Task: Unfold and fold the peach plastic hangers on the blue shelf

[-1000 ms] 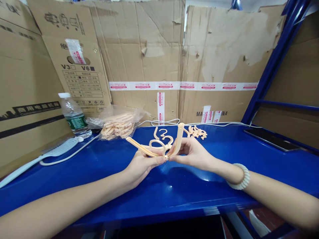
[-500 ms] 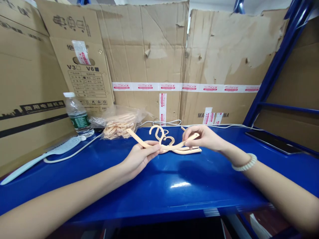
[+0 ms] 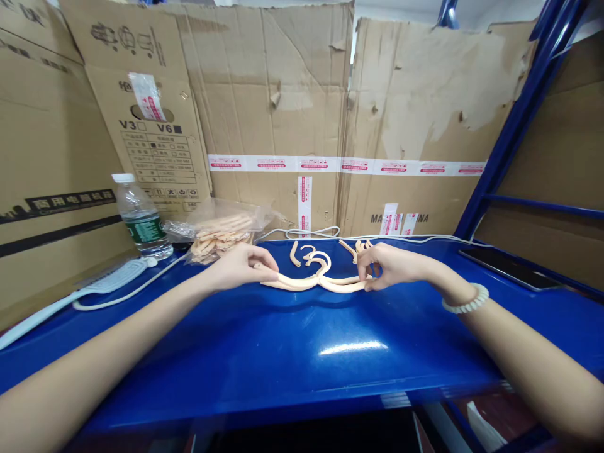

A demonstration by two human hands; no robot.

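Two cream plastic clothes hangers lie close together on the blue table, their hooks pointing away from me. My left hand pinches the left end of the front hanger. At its right end, my right hand has thumb and fingers closed on the arm. The second hanger is just behind, partly covered by the front one. Beyond them are a loose curved arm piece, a small hook piece and several more pieces partly hidden by my right hand.
A clear plastic bag of cream hanger parts lies at the left, beside a water bottle and a pale blue hairbrush. A dark phone-like slab is at the right. Cardboard sheets and a white cable line the back.
The raised hanger has come down onto the table beside the other one. My left hand has shifted from its middle to its left end. The right hand has lowered slightly.
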